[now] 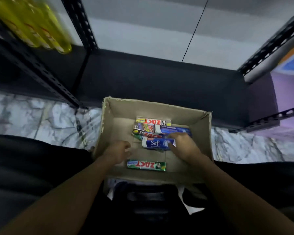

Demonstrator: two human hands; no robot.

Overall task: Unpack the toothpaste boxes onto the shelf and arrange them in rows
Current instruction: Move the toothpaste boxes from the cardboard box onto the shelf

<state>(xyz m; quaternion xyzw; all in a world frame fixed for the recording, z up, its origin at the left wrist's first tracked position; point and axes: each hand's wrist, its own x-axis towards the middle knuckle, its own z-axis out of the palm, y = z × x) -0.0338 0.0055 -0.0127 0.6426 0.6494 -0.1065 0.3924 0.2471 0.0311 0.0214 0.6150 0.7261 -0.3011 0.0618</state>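
Now curls the right hand (182, 145) round the blue-and-white Safi toothpaste box (155, 143) mid-floor in the brown cardboard carton (159, 106), likely to lift it toward the black metal shelf (159, 78) at twelve o'clock, and hovers the left hand (120, 152), loosely curled and empty, at nine o'clock.

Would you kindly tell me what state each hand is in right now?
Left hand: loosely curled, holding nothing.
Right hand: gripping the blue-and-white Safi toothpaste box inside the brown cardboard carton.
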